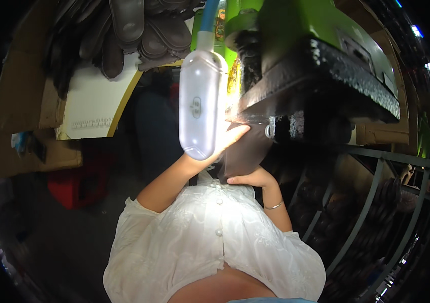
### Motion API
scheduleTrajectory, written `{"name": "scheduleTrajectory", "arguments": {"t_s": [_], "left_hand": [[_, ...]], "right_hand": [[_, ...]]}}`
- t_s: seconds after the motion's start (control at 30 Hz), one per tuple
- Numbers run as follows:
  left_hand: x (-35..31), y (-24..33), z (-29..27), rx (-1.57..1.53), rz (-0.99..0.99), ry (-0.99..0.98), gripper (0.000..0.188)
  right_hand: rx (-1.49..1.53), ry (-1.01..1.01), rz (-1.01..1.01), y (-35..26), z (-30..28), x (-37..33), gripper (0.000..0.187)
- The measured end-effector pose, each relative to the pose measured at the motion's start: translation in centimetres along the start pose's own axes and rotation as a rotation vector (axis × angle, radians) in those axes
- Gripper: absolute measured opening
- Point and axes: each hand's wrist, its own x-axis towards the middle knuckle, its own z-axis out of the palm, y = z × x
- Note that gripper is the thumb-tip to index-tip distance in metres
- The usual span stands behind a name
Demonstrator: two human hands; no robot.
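Observation:
A dark brown flat piece (pixel 248 154), smooth-faced, is held up in front of my chest, its far end beneath the machine's head. My right hand (pixel 255 178) grips its near lower edge, thumb on the front and the other fingers hidden behind. My left hand (pixel 235 135) holds the piece near its far upper edge, one digit stretched toward the machine. A white oblong lamp (pixel 202 108) hides part of that hand and wrist. The green machine (pixel 301 30) has a black metal lower part (pixel 321 83) overhanging the piece; the contact point between them is hard to see.
Dark shoe soles (pixel 126 22) are heaped at the upper left above a white board (pixel 99 101) with a yellow edge. Cardboard (pixel 58 151) and a red stool (pixel 76 187) stand at left. At right, a metal rack (pixel 366 217) holds several dark pieces.

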Motion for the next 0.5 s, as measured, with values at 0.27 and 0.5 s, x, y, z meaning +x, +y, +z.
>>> {"name": "scheduleTrajectory", "arguments": {"t_s": [0.27, 0.5], "left_hand": [[-2.1, -3.1, -2.5, -0.617, -0.268, 0.071, 0.048], [-5.7, -9.0, -4.1, -0.233, -0.503, -0.037, 0.027]], "right_hand": [[-0.188, -0.107, 0.026, -3.9, -5.1, -6.1, 0.051], [-0.169, 0.591, -0.360, -9.3, -6.4, -9.9, 0.044]]}}
